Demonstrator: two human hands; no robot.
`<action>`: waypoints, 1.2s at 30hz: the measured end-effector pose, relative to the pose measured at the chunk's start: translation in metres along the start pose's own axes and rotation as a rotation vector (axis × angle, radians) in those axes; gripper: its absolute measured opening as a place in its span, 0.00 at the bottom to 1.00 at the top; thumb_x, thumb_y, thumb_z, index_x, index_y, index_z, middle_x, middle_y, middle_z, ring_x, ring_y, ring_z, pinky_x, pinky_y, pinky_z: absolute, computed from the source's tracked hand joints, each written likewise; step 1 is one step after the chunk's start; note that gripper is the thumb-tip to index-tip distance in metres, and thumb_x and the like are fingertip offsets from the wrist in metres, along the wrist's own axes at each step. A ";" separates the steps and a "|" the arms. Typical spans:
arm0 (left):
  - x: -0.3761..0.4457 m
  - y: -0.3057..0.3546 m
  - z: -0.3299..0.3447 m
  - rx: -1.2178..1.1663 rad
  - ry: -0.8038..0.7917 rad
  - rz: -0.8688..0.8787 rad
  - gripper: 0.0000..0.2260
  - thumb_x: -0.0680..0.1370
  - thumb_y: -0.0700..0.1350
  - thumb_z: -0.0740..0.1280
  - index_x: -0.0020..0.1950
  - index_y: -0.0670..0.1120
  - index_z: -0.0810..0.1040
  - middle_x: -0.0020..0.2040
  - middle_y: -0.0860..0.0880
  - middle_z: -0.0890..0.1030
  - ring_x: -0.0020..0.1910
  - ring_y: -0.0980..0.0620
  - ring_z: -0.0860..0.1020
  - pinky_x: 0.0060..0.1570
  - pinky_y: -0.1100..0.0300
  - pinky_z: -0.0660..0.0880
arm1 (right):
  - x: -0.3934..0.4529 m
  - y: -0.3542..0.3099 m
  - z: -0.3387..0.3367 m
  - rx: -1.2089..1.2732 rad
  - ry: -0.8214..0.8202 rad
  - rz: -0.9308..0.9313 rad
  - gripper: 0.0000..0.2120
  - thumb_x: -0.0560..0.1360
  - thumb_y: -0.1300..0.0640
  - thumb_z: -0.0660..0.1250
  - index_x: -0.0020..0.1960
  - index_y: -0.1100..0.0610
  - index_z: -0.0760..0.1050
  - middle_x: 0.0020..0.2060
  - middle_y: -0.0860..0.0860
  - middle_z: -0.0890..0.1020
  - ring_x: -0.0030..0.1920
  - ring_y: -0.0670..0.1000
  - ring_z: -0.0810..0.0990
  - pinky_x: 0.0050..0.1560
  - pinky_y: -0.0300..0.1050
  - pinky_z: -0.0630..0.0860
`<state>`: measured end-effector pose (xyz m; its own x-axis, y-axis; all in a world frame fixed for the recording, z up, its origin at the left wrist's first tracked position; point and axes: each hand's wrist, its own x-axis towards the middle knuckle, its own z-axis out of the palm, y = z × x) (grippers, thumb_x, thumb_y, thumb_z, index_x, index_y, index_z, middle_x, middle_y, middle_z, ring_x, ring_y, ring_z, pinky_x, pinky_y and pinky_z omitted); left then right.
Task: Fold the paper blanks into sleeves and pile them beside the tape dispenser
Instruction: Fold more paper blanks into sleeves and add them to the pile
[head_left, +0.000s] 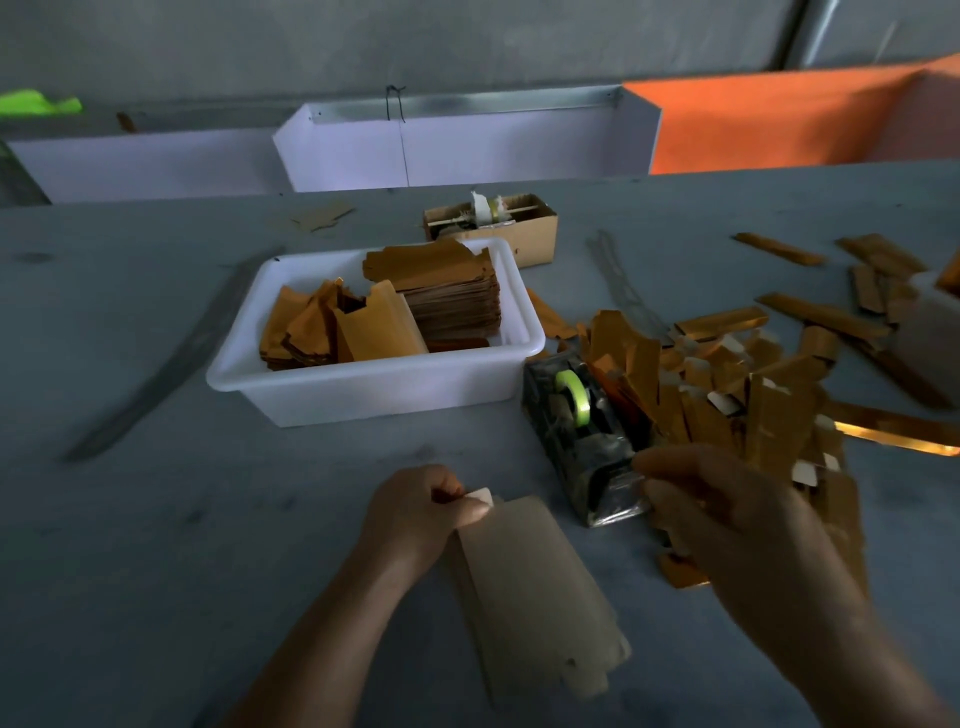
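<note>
A brown paper blank (535, 587), folded flat, lies on the grey table in front of me. My left hand (415, 514) pinches its far end, thumb on top. The dark tape dispenser (587, 431) with a green-yellow roll stands just right of it. My right hand (727, 525) is blurred, and its fingertips are at the dispenser's front cutter. Whether they hold tape is unclear. A loose pile of golden folded sleeves (727, 384) lies against the dispenser's right side, partly hidden by my right hand.
A white plastic tub (363, 395) left of the dispenser holds a stack of flat blanks (447, 291). Behind it stands a small cardboard box (535, 228) with a tape roll. More golden strips (821, 312) lie scattered at the right. White and orange panels line the table's far edge.
</note>
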<state>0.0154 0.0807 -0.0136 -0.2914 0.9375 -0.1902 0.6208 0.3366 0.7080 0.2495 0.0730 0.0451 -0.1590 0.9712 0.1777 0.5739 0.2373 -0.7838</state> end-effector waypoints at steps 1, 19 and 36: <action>-0.001 0.001 -0.001 -0.043 0.002 0.003 0.09 0.71 0.48 0.75 0.33 0.49 0.79 0.30 0.53 0.77 0.34 0.54 0.75 0.40 0.57 0.71 | -0.002 0.000 0.003 0.011 -0.023 0.005 0.09 0.73 0.58 0.67 0.47 0.44 0.78 0.38 0.41 0.81 0.41 0.33 0.77 0.34 0.26 0.72; -0.042 0.032 -0.025 -0.746 -0.220 -0.029 0.27 0.61 0.64 0.76 0.50 0.45 0.81 0.49 0.40 0.84 0.47 0.43 0.81 0.55 0.41 0.76 | -0.010 0.013 0.053 0.509 -0.263 0.455 0.06 0.74 0.60 0.67 0.41 0.53 0.81 0.35 0.48 0.81 0.40 0.49 0.79 0.39 0.40 0.75; -0.054 0.007 0.004 -0.049 -0.109 0.267 0.39 0.62 0.81 0.51 0.71 0.66 0.60 0.78 0.59 0.39 0.76 0.63 0.44 0.71 0.66 0.51 | -0.016 0.023 0.057 0.083 -0.166 0.236 0.07 0.71 0.54 0.71 0.39 0.45 0.74 0.33 0.44 0.80 0.35 0.41 0.79 0.31 0.30 0.73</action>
<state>0.0386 0.0329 -0.0010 -0.0407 0.9972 -0.0623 0.6285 0.0740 0.7743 0.2197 0.0621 -0.0098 -0.1628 0.9806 -0.1095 0.5440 -0.0034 -0.8390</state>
